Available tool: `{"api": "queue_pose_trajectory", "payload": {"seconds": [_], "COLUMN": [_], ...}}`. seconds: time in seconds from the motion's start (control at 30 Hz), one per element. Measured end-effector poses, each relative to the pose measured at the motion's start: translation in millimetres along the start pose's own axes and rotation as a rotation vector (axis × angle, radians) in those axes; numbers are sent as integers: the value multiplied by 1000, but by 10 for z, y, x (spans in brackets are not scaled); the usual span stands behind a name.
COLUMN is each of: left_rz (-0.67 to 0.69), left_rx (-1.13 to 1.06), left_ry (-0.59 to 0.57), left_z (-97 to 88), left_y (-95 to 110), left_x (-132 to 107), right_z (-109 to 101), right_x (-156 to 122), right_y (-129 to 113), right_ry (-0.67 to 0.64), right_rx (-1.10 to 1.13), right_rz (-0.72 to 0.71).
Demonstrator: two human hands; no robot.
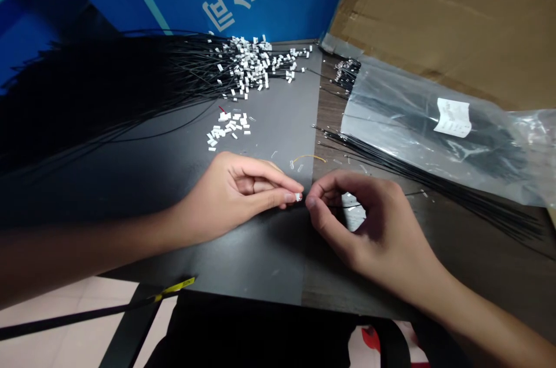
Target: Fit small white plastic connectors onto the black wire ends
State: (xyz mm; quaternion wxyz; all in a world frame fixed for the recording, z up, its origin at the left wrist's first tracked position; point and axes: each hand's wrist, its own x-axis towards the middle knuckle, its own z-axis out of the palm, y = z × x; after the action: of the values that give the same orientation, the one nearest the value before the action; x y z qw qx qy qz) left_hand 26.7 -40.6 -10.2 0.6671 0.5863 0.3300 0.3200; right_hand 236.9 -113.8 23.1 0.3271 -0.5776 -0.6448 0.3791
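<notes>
Pinch grips on both sides, from where I'm standing: the left hand (249,191) has one tiny white plug (298,197) between thumb and fingertip, poking out just past them, probably because something that small leaves no room for more fingers. The right hand (376,220) is closed to a narrow pinch too, seemingly on a thin black wire (346,206) running back under the palm; the very tip is hidden, so can't swear to it. Fingertips are near each other but apart, low over the surface (269,266), roughly where its grey part meets the wood-look part. Layout looks sensible imo: loose white plugs (225,117) scattered beyond the left hand, handy for that side, and a fanned bunch of bare-ended wires (417,174) by the right, ends pointing inward, which I'd guess makes them easier to grab. Plugged wires (182,64) are heaped far left, white ends together, so they don't get mixed up, I reckon. Clear bag (391,95) with more wires lies behind the right bunch, against the cardboard (456,20).
</notes>
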Motion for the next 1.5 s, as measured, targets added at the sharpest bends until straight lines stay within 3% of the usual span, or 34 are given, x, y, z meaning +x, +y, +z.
{"api": "queue_pose_trajectory", "payload": {"seconds": [0.6, 1.13, 1.5], "left_rz": [63, 229, 185], "left_rx": [117, 324, 267], "left_ry": [-46, -64, -34], "left_z": [9, 1, 15], "left_y": [17, 20, 27], "left_x": [-36, -69, -85], "right_z": [18, 13, 14], "right_x": [-8, 4, 9], "right_y": [-1, -7, -29], "right_ry": [-32, -79, -92], "right_rx": [-44, -4, 58], "right_rz": [35, 88, 83]}}
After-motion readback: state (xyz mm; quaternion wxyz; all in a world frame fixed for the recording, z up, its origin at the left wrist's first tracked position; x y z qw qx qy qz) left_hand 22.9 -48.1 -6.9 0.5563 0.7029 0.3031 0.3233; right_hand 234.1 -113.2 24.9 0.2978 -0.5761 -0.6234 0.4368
